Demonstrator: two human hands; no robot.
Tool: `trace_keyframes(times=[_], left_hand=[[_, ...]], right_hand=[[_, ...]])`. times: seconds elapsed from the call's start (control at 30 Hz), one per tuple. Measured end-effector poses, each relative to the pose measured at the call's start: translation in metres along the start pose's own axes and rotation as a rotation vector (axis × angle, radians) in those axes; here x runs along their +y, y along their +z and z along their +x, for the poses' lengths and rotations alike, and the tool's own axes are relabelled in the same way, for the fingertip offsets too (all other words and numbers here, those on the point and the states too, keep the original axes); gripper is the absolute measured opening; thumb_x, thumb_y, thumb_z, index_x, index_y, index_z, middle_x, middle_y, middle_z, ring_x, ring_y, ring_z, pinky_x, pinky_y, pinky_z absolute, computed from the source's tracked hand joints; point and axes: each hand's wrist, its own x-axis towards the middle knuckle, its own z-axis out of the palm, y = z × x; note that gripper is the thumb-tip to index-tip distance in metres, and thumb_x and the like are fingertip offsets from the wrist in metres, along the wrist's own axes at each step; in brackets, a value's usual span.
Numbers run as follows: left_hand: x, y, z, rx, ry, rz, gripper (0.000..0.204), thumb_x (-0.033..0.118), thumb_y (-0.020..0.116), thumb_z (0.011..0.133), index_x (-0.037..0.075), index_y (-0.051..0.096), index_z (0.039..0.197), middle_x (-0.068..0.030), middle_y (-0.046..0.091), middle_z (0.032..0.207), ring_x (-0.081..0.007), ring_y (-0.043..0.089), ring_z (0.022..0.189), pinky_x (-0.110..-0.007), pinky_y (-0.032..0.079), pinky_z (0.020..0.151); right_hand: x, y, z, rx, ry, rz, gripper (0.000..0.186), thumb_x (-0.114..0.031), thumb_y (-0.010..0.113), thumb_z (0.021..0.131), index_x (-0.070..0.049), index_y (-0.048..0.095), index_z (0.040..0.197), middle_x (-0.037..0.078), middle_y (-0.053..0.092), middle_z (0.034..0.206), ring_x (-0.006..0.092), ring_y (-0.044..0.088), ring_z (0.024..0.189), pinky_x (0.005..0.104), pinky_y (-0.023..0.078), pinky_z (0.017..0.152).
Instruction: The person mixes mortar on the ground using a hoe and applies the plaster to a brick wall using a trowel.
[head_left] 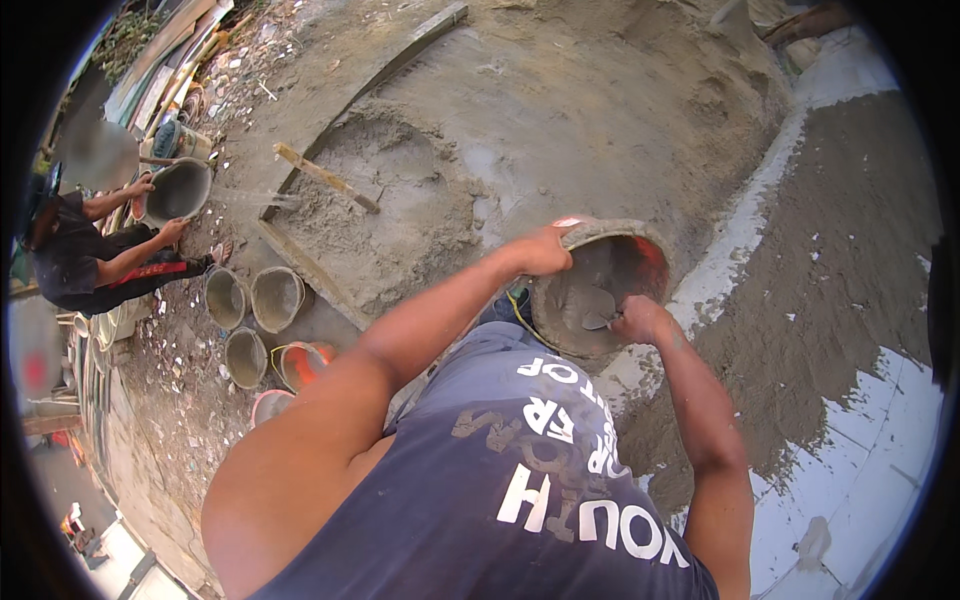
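Note:
In front of me a mortar-smeared bucket (652, 262) with an orange inside is tilted so that its mouth faces me. My left hand (545, 250) is closed on its upper left rim. Inside the bucket, my right hand (640, 320) grips a trowel by a handle mostly hidden in the fist. The trowel's blade (592, 308) lies against wet grey mortar (572, 285) in the bucket. Part of the bucket's underside is hidden.
Wet mortar (400, 200) lies behind wooden boards (315, 270), a wooden stick (325, 177) over it. Several buckets (277, 298) stand at left. A co-worker (80, 250) there tips another bucket (180, 190), liquid streaming out. Right is a rough concrete strip (735, 250).

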Motion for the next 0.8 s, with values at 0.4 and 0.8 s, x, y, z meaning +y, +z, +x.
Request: trace_keyframes(times=[0.4,0.8], left_hand=[[-0.039,-0.022,0.023,-0.065,-0.194,-0.307,0.05,0.005,0.067,0.08,-0.005,0.06,0.129,-0.0156,0.07,0.112,-0.0251,0.068,0.096,-0.038,0.055,0.085],[0.029,0.052,0.003,0.069,0.074,-0.206,0.077,-0.008,0.055,0.076,0.005,0.046,0.152,-0.0168,0.062,0.134,-0.0255,0.06,0.121,-0.032,0.045,0.105]], right_hand=[[-0.042,0.01,0.028,0.645,0.331,-0.369,0.019,-0.018,0.061,0.088,-0.011,0.077,0.094,0.012,0.074,0.093,0.0256,0.074,0.085,0.0379,0.058,0.073],[0.038,0.008,-0.023,0.593,0.374,-0.585,0.02,-0.024,0.062,0.089,-0.012,0.076,0.096,0.008,0.071,0.091,0.0227,0.07,0.089,0.0398,0.051,0.066]])
